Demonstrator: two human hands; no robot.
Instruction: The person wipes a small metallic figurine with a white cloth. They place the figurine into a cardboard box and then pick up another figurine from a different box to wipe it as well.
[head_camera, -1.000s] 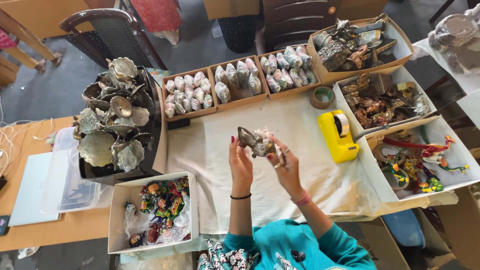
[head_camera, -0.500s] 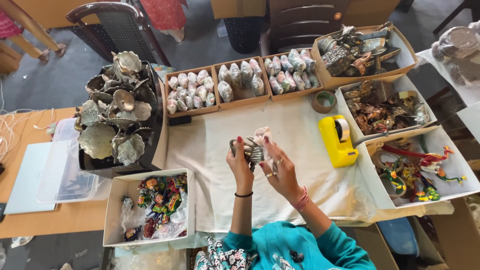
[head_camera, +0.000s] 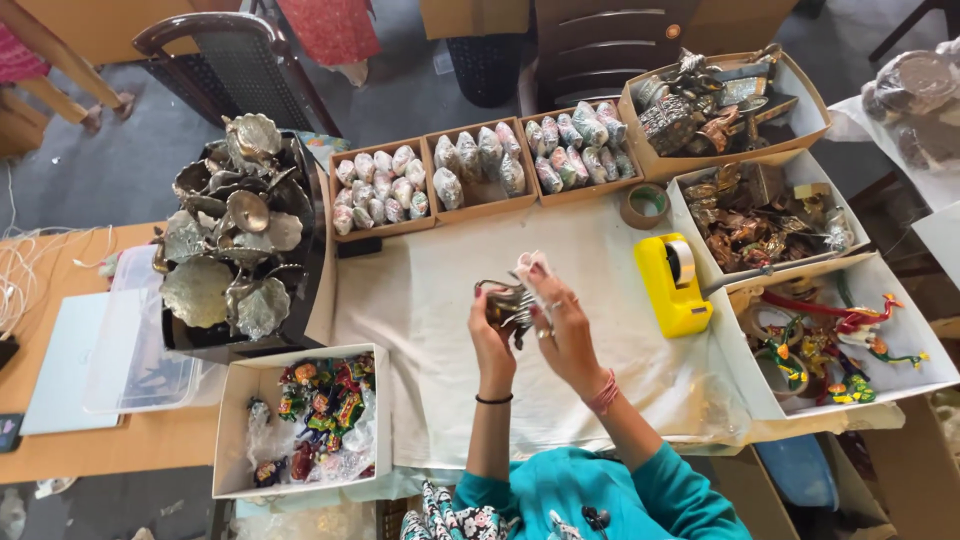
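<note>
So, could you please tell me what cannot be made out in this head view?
- Small metal piece: its shape, covered by the left hand and right hand.
- White wrapping: paper or cloth, too small.
- Wrapped items in the middle box: contents hidden by wrapping.
- Right-hand parcels: cut off by the edge.

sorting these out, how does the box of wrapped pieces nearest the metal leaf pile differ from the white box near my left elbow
The brown box at the back holds pale wrapped pieces packed in neat rows; the white box at the near edge holds bright red and green figures in a loose heap with clear plastic. The brown box is full; the white box shows bare floor on its left side. Both are open cardboard boxes on the table.
</note>
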